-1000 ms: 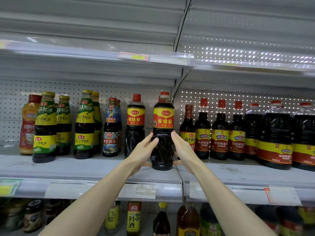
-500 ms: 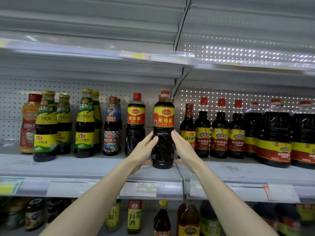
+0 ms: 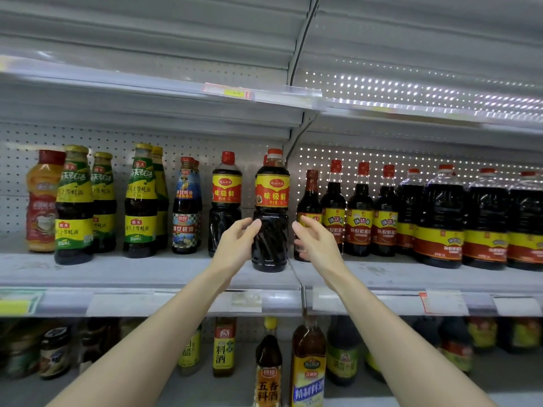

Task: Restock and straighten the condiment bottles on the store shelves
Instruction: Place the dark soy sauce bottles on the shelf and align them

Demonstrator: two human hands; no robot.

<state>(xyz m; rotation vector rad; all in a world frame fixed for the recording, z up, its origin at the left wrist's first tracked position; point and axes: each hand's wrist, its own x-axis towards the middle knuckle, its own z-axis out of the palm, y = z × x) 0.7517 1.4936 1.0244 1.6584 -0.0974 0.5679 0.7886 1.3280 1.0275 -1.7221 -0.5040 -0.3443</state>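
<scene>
1. Shelf (image 3: 147, 273): middle tier, row of upright bottles.
2. Soy sauce bottle (image 3: 271, 230): upright near the front edge, at the section joint.
3. Left hand (image 3: 235, 245): fingers relaxed, thumb touching the bottle's left side.
4. Right hand (image 3: 317, 245): fingers wide, just beside the bottle, holding nothing.

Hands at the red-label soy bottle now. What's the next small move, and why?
Probably ease the left hand off the bottle. It stands upright on the shelf, label facing out, and the right hand is open beside it, not touching, so it looks placed.
</scene>
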